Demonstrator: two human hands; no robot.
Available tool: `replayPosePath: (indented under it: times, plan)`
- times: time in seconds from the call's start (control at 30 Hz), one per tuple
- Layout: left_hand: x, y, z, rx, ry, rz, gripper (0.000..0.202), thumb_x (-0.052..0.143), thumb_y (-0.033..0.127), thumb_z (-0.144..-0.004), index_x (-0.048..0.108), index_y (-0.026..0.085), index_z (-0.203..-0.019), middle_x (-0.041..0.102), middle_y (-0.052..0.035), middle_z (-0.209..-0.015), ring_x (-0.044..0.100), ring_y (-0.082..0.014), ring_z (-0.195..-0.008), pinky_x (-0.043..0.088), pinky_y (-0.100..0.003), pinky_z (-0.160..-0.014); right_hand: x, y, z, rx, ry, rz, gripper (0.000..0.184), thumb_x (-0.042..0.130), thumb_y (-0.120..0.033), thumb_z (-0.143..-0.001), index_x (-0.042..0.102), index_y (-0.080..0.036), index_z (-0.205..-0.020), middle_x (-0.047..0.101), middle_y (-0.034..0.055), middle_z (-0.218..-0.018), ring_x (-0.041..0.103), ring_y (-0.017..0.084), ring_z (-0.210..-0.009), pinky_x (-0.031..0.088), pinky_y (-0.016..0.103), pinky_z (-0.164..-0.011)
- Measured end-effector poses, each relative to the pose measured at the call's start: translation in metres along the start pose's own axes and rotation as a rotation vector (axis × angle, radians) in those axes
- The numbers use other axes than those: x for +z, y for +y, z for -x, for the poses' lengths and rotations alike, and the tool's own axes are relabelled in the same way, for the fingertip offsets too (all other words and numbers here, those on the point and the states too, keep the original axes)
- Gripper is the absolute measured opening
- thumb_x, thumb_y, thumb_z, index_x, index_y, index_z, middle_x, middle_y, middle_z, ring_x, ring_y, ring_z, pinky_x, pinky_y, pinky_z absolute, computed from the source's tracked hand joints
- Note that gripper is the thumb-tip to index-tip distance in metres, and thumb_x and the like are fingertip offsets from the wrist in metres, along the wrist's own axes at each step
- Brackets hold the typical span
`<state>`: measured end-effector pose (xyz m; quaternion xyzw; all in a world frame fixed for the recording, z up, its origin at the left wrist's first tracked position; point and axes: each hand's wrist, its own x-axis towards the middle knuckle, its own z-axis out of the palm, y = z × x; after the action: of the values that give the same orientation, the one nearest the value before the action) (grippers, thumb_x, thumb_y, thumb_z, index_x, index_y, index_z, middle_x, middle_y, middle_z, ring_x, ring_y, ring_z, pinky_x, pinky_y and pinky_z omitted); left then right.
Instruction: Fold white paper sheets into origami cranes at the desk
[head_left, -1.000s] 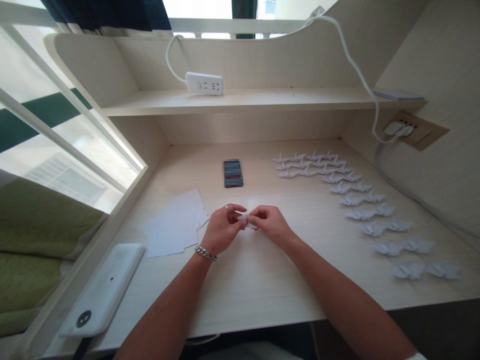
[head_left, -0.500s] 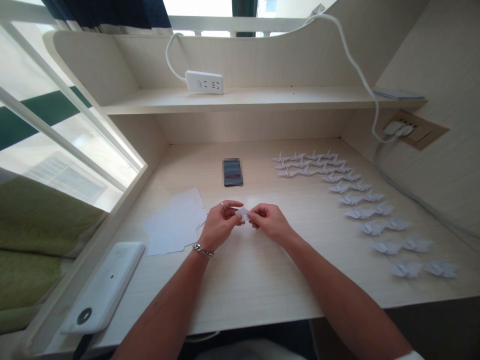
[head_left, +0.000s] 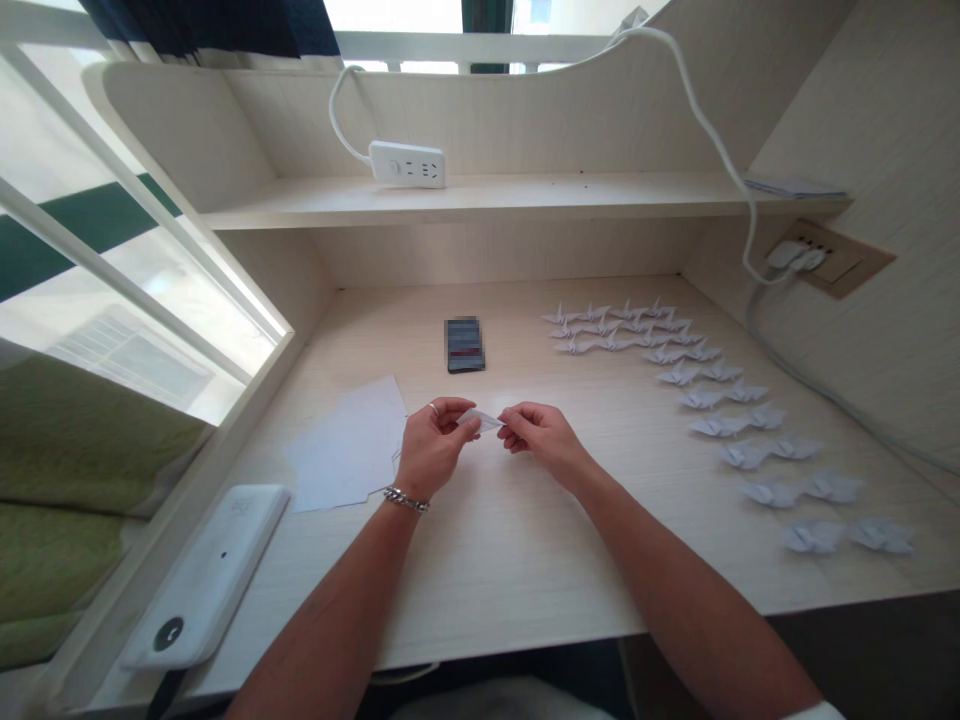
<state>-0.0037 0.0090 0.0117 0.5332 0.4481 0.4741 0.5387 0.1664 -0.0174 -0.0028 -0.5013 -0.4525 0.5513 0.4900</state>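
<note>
The white plastic slab (head_left: pixel 204 577) with a round dark disc at one end lies nearest, on the pale wood-grain counter (head_left: pixel 510 570), by its left edge. Both forearms reach in over the counter. The left hand (head_left: pixel 435 450), wearing a chain bracelet (head_left: pixel 406 499) of chunky metal links and a thin ring (head_left: pixel 433 408), is partly closed, pinching one end of a small folded white paper (head_left: pixel 478 420). The right hand (head_left: pixel 541 440) is curled, with its thumb and forefinger at the paper's other tip; whether they grip it, I cannot tell. The paper hangs between the hands, above the counter.

Just left of the hands lie overlapping matte white paper sheets (head_left: pixel 345 447); their number is hard to tell. Beyond them sits one dark rectangular object (head_left: pixel 464 345), pixelated past recognition.

To the right, pointed, crisply creased paper cranes (head_left: pixel 772 492) curve away in six clear pairs, then merge into a tighter far cluster, roughly two dozen in all. On the shelf (head_left: pixel 570 195) above sits one white power strip (head_left: pixel 407 165), its cord looping away.
</note>
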Motion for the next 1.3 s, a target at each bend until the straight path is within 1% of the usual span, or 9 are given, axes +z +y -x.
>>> replayPosePath:
  times: [0.2, 0.33, 0.43, 0.57, 0.67, 0.8, 0.93, 1.13, 1.3]
  plan:
    - [0.0044, 0.0007, 0.0034, -0.029, -0.033, 0.038, 0.034, 0.08, 0.024, -0.062, 0.064, 0.011, -0.089, 0.069, -0.003, -0.071, 0.065, -0.0146, -0.064, 0.057, -0.03, -0.065, 0.0043, 0.0039, 0.0007, -0.09, 0.018, 0.055, 0.031, 0.07, -0.046, -0.071, 0.064, -0.015, -0.071, 0.066, 0.0031, -0.063, 0.057, 0.012, -0.054, 0.048, 0.027, -0.055]
    - [0.004, -0.0005, 0.0023, -0.017, -0.015, 0.062, 0.036, 0.08, 0.025, -0.062, 0.064, 0.011, -0.09, 0.071, -0.0046, -0.075, 0.067, -0.0155, -0.068, 0.057, -0.03, -0.067, 0.0047, -0.0009, 0.0012, 0.002, 0.036, -0.085, 0.037, 0.074, -0.05, -0.064, 0.066, -0.015, -0.073, 0.068, 0.0047, -0.068, 0.06, 0.013, -0.058, 0.051, 0.027, -0.058]
    - [0.0032, -0.0022, 0.0014, 0.003, 0.0, 0.055, 0.035, 0.079, 0.027, -0.063, 0.063, 0.011, -0.09, 0.071, -0.0047, -0.076, 0.067, -0.0154, -0.068, 0.057, -0.03, -0.068, 0.0059, -0.0007, 0.0007, 0.038, 0.022, -0.105, 0.039, 0.071, -0.053, -0.067, 0.066, -0.016, -0.077, 0.069, 0.0049, -0.072, 0.062, 0.013, -0.061, 0.052, 0.027, -0.06]
    - [0.0034, -0.0026, 0.0025, -0.021, -0.037, 0.038, 0.035, 0.079, 0.028, -0.063, 0.063, 0.012, -0.089, 0.071, -0.005, -0.074, 0.067, -0.0159, -0.067, 0.056, -0.031, -0.068, 0.006, 0.0047, -0.0001, -0.087, 0.019, 0.042, 0.03, 0.067, -0.046, -0.075, 0.064, -0.016, -0.073, 0.067, 0.004, -0.069, 0.06, 0.013, -0.059, 0.05, 0.027, -0.059]
    - [0.0035, -0.0016, 0.0039, -0.033, -0.115, -0.017, 0.033, 0.078, 0.03, -0.065, 0.064, 0.012, -0.089, 0.072, -0.0063, -0.074, 0.068, -0.0171, -0.068, 0.055, -0.03, -0.067, 0.0027, 0.0041, 0.0022, -0.145, 0.058, 0.221, 0.024, 0.063, -0.04, -0.078, 0.064, -0.017, -0.071, 0.066, 0.0029, -0.064, 0.058, 0.013, -0.056, 0.047, 0.027, -0.056]
    - [0.0025, -0.0012, 0.0041, 0.007, -0.205, -0.234, 0.027, 0.069, 0.039, -0.074, 0.068, 0.013, -0.082, 0.07, -0.0059, -0.068, 0.066, -0.0168, -0.063, 0.051, -0.026, -0.059, 0.0009, -0.0022, 0.0079, -0.188, 0.058, 0.384, 0.021, 0.061, -0.036, -0.08, 0.065, -0.019, -0.07, 0.066, 0.0021, -0.063, 0.058, 0.014, -0.057, 0.045, 0.026, -0.057]
    - [0.0017, -0.0014, 0.0034, 0.084, -0.18, -0.389, 0.026, 0.063, 0.04, -0.079, 0.069, 0.015, -0.075, 0.068, -0.0039, -0.064, 0.062, -0.0147, -0.059, 0.046, -0.023, -0.054, 0.0057, -0.0034, 0.0086, -0.175, 0.035, 0.31, 0.02, 0.061, -0.036, -0.08, 0.066, -0.018, -0.071, 0.066, 0.0027, -0.064, 0.059, 0.015, -0.059, 0.047, 0.027, -0.058]
    - [0.0056, 0.0021, 0.0039, -0.031, -0.091, -0.246, 0.026, 0.07, 0.04, -0.072, 0.068, 0.014, -0.071, 0.068, -0.0036, -0.062, 0.062, -0.0146, -0.057, 0.049, -0.024, -0.056, 0.0081, 0.0, 0.0044, -0.15, 0.043, 0.202, 0.023, 0.063, -0.038, -0.078, 0.065, -0.016, -0.072, 0.065, 0.0033, -0.063, 0.059, 0.014, -0.057, 0.049, 0.028, -0.057]
    - [0.0035, 0.0014, 0.0042, 0.06, -0.072, -0.297, 0.022, 0.068, 0.037, -0.073, 0.069, 0.015, -0.069, 0.067, -0.002, -0.061, 0.059, -0.0136, -0.058, 0.045, -0.024, -0.056, 0.006, -0.0032, 0.0043, -0.128, -0.016, 0.17, 0.02, 0.063, -0.036, -0.077, 0.065, -0.016, -0.077, 0.066, 0.0033, -0.07, 0.061, 0.015, -0.064, 0.05, 0.028, -0.061]
